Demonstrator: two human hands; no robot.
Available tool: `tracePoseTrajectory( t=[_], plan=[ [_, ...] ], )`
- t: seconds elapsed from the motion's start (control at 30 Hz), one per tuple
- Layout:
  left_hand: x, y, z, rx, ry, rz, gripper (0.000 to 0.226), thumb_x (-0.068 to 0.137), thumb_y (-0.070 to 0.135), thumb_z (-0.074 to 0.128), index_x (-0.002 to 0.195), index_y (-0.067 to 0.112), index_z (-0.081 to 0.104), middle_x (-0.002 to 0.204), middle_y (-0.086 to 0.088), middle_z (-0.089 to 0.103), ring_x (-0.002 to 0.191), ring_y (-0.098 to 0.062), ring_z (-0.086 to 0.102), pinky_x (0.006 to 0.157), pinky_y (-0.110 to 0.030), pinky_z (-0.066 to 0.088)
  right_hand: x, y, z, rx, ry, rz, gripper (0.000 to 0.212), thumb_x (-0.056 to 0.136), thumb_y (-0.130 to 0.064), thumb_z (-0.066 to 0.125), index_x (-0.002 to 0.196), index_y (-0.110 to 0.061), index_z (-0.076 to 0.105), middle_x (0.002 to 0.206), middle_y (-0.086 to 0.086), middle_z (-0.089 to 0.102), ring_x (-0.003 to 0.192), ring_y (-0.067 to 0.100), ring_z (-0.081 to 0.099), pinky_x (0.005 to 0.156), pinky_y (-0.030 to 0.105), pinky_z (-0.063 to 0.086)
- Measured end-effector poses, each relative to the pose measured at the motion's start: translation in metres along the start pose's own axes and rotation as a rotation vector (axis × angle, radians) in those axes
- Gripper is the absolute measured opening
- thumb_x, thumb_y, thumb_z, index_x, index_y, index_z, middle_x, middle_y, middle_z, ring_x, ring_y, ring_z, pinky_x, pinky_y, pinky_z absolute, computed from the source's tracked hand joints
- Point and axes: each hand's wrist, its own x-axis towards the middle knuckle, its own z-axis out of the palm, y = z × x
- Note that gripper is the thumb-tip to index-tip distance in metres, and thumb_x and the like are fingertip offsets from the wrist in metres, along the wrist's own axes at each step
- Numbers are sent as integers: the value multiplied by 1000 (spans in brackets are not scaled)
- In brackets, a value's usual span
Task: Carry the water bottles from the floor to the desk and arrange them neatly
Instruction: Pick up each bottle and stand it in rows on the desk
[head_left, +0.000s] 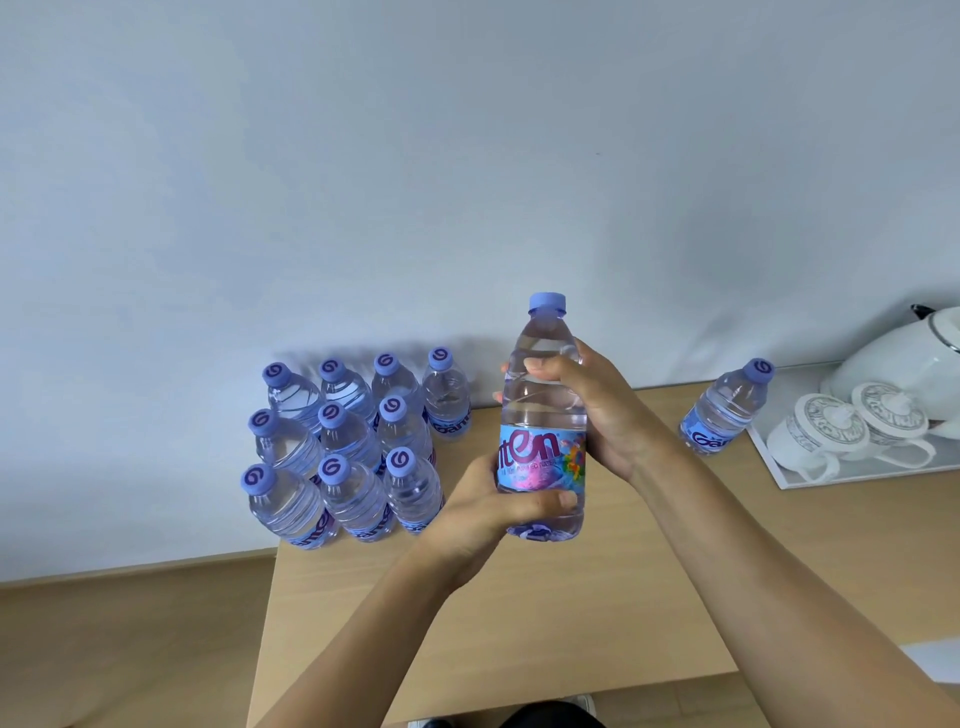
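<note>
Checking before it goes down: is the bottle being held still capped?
Capped. The purple cap sits on the held bottle, which the left hand and right hand grip upright.

The desk (597, 597) has a light wooden top and stands against a pale wall. At about 10 o'clock on it stands a cluster of bottles (345, 447), ten in all, upright and close together, with purple caps. At about 2 o'clock one single bottle (724, 408) stands alone, well apart from the cluster. Just beside it, at 3 o'clock, lies a white tray (789, 480), and on this tray are two white cups (826, 431) and a white kettle (904, 358).
</note>
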Motion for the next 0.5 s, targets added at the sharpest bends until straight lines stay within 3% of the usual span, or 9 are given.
tracePoseTrajectory(
  t=[0.13,0.27,0.4,0.5],
  plan=[
    [5,-1,-2,65,83,10,54,56,24,86,104,9,67,96,-10,73,90,-26,69,82,-38,57,1,-2,1,-51,16,17,37,78,-34,75,105,-11,62,94,5,72,83,21,71,76,35,58],
    [9,0,-3,108,116,10,61,54,26,88,107,6,65,98,-13,73,89,-26,69,85,-40,57,4,1,2,-82,108,-6,31,85,-29,74,106,-9,63,88,4,73,78,20,71,70,32,57],
    [8,2,-5,12,55,0,62,59,25,85,113,4,63,102,-16,71,93,-26,68,84,-37,55,7,4,0,-20,102,10,12,83,-28,71,87,-18,67,82,3,73,72,19,71,64,29,57],
    [8,5,-6,-85,-4,-19,61,60,22,83,114,3,62,101,-12,70,92,-26,66,81,-34,55,7,2,-1,57,56,39,24,78,-33,70,92,-14,66,85,6,72,75,22,71,67,31,58]
  ],
)
